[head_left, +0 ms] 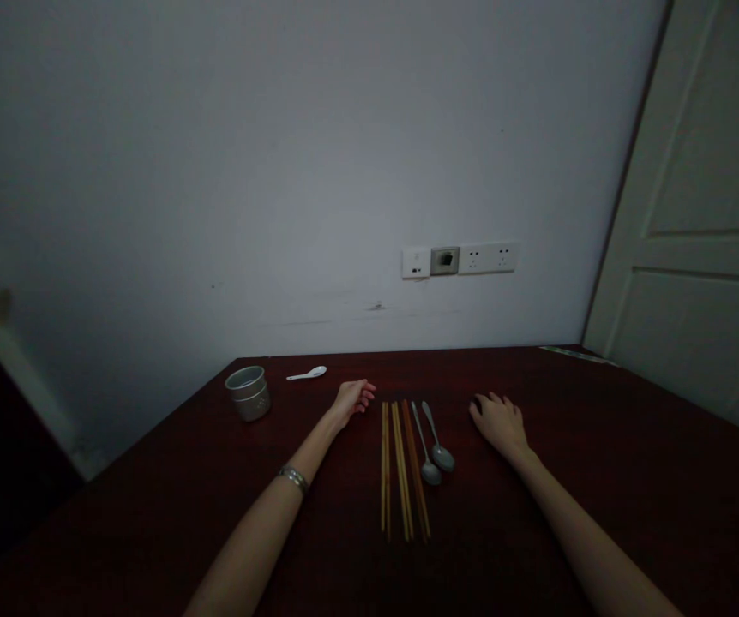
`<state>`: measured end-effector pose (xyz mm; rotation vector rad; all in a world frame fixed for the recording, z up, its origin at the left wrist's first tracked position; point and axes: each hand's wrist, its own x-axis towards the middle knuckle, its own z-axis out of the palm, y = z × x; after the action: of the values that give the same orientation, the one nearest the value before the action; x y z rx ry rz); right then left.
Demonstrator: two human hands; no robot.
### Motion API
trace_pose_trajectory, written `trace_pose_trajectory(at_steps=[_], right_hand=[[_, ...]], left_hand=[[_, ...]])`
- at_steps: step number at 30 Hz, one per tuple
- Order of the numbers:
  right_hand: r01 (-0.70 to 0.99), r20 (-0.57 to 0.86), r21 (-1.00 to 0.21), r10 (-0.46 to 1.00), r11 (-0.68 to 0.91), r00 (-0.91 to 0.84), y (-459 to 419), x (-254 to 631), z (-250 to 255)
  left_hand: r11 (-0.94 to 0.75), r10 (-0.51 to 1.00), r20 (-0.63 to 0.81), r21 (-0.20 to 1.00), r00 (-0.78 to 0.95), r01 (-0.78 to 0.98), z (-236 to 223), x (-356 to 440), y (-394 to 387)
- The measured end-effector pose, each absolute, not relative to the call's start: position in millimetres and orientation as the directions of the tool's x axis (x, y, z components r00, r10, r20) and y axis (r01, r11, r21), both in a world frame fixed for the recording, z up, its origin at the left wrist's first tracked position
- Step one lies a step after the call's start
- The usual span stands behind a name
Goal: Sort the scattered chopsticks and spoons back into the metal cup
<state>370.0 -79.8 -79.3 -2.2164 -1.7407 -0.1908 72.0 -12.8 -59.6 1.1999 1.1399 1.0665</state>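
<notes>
Both my forearms rest on a dark red-brown table [601, 480]. My left hand [351, 399] lies on the tabletop with its fingers loosely curled and holds nothing; a metal bracelet [293, 478] is on that wrist. My right hand [499, 423] lies palm down with its fingers apart, empty. Between the hands lie several wooden chopsticks [403, 470] side by side, pointing away from me. Two metal spoons [432, 446] lie just right of the chopsticks, bowls toward me.
A grey metal cup [249, 392] stands at the far left of the table. A white ceramic spoon [308, 374] lies beside it near the wall. Wall sockets [459, 259] sit above the table, and a white door [704, 223] is at the right.
</notes>
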Motion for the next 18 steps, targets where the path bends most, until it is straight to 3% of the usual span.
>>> trace_pose_trajectory(at_steps=[6,10,14,18], right_hand=[[0.967,0.291,-0.156,0.926,-0.202,0.241,-77.9,372.2,-81.7],[0.968,0.305,-0.150,0.922,-0.202,0.239,-77.2,372.6,-84.2],[0.970,0.318,-0.133,0.918,-0.203,0.236,-76.8,372.1,-85.5],[0.974,0.327,-0.117,0.919,-0.193,0.221,-76.8,371.8,-85.3]], left_hand=[[0.118,0.989,-0.116,0.993,0.088,-0.018,-56.2,73.0,-14.3],[0.021,0.999,-0.024,0.998,0.045,0.054,-41.3,67.6,-13.4],[-0.097,0.985,0.142,0.926,-0.098,0.364,-10.4,48.7,-1.8],[-0.052,0.967,0.192,0.793,-0.167,0.607,25.9,11.8,19.3]])
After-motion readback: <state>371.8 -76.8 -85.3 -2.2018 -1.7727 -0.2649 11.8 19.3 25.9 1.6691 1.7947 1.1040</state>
